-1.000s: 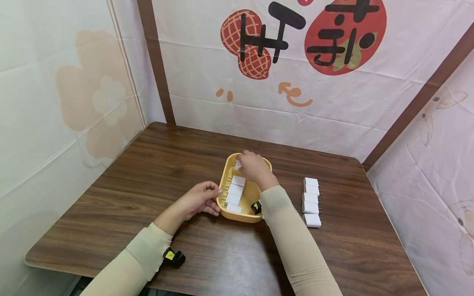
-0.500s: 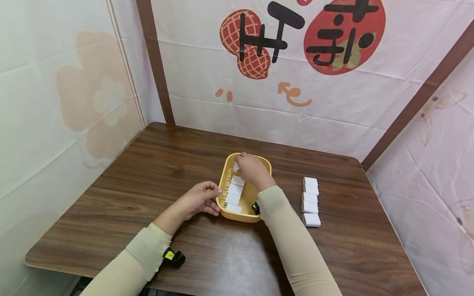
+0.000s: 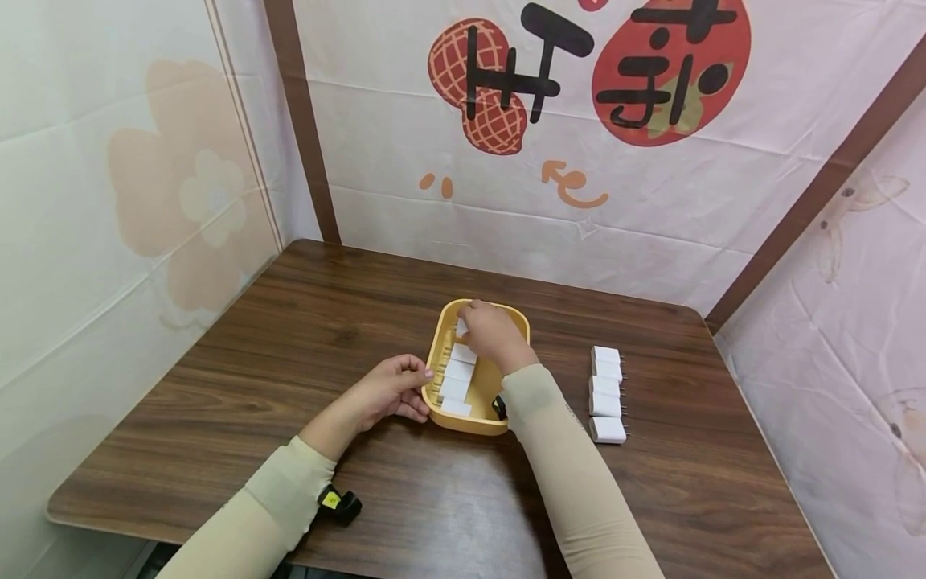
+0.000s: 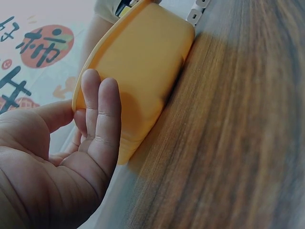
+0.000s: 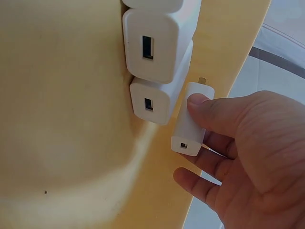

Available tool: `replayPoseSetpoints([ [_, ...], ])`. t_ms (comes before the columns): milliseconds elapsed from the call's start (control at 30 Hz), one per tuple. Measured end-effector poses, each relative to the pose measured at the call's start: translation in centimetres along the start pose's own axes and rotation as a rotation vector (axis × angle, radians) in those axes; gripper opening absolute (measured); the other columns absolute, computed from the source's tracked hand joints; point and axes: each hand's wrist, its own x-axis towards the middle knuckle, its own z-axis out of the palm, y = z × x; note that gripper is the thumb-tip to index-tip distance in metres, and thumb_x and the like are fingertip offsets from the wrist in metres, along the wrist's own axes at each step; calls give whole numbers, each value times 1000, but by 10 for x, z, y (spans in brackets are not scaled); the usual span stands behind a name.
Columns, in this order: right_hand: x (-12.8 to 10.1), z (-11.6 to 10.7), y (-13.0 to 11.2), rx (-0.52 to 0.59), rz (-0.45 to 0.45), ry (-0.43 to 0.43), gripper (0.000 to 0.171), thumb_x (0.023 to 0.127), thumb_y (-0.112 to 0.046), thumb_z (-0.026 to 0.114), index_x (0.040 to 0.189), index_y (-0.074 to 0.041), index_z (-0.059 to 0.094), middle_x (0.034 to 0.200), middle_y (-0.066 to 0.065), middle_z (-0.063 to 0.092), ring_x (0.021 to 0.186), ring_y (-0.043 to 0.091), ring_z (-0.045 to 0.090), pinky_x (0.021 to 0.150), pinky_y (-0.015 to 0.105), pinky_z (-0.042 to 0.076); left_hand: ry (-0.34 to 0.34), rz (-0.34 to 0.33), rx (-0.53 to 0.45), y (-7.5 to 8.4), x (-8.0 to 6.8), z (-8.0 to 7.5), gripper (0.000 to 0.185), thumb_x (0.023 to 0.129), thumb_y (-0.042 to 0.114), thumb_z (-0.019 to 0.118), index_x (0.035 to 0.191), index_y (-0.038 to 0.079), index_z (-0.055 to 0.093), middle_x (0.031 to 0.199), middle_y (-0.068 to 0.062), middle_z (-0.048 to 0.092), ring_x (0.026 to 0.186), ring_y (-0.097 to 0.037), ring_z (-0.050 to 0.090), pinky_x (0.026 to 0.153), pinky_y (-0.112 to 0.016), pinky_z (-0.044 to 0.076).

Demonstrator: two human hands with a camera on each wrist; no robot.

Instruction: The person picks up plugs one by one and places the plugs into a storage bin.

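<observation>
My right hand (image 3: 499, 336) pinches a white USB charger (image 5: 188, 124) between thumb and fingers, inside the far left part of a yellow tray (image 3: 477, 429). In the right wrist view this charger stands beside a row of white chargers (image 5: 151, 52), slightly apart from the end one, its metal prong (image 5: 202, 80) pointing away. The head view shows that row (image 3: 456, 390) along the tray's left side, prongs to the left. My left hand (image 3: 387, 392) holds the tray's near left rim, thumb over the edge; two fingers (image 4: 108, 109) lie along the outer wall.
Several more white chargers (image 3: 606, 394) form a column on the brown wooden table (image 3: 687, 482) right of the tray, prongs to the right. Printed fabric walls (image 3: 405, 217) enclose the table's back and sides. Each wrist wears a black camera (image 3: 340, 505).
My right hand has shifted slightly nearer and to the left with the charger, which now sits closer to the row. My left hand keeps its place on the tray.
</observation>
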Motion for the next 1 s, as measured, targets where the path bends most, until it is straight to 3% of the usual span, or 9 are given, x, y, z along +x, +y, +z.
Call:
replayPoseSetpoints([
  [233, -2, -2, -1, -15, -5, 6, 41, 99, -23, 70, 137, -13, 62, 137, 6, 61, 128, 24, 59, 112, 39, 47, -4, 3, -7, 0, 1, 0, 22, 107, 22, 57, 113, 2, 48, 79, -11, 67, 67, -20, 71, 68, -40, 64],
  [500, 0, 1, -1, -49, -12, -3, 39, 99, -24, 70, 136, -14, 63, 133, 5, 63, 124, 23, 61, 109, 39, 48, -5, 8, -4, -2, 2, -2, 30, 106, 23, 58, 116, -2, 47, 79, -11, 67, 67, -20, 71, 68, -41, 64],
  [1000, -1, 2, 0, -64, -15, -56, 35, 102, -24, 66, 134, -13, 63, 131, 5, 62, 119, 23, 62, 106, 41, 50, 11, -2, -21, 0, 1, 2, 17, 107, 19, 55, 110, 4, 48, 78, -10, 66, 65, -20, 70, 66, -40, 64],
])
